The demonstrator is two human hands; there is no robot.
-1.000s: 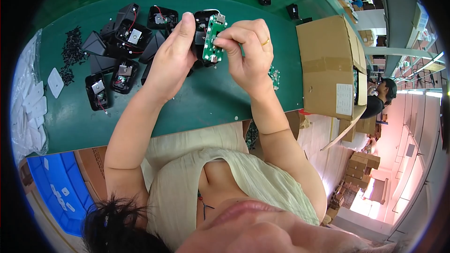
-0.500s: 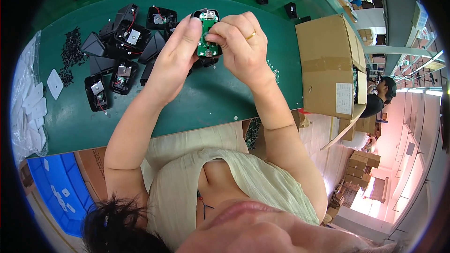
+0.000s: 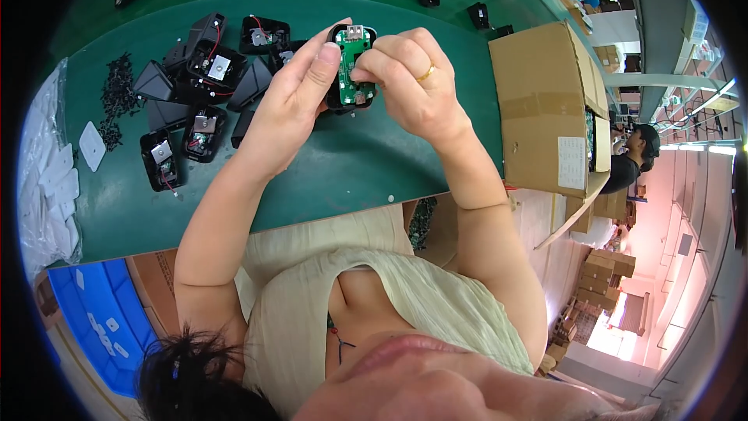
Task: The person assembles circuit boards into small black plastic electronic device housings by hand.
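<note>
Left of the brown rectangular cardboard box (image 3: 538,101), the left hand (image 3: 296,97) curls round a black plastic casing (image 3: 335,99), thumb beside the green rectangular circuit board (image 3: 347,70) over its opening; the right hand (image 3: 417,82) bunches fingertips there, pinching or not, I can't tell. The board looks light, stiff, fragile: best held by its edges.

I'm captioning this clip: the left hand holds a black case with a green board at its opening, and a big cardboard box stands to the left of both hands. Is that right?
Not quite: the head view shows the cardboard box to the right of both hands. The left hand does hold the black case with the green board at its opening.
</note>
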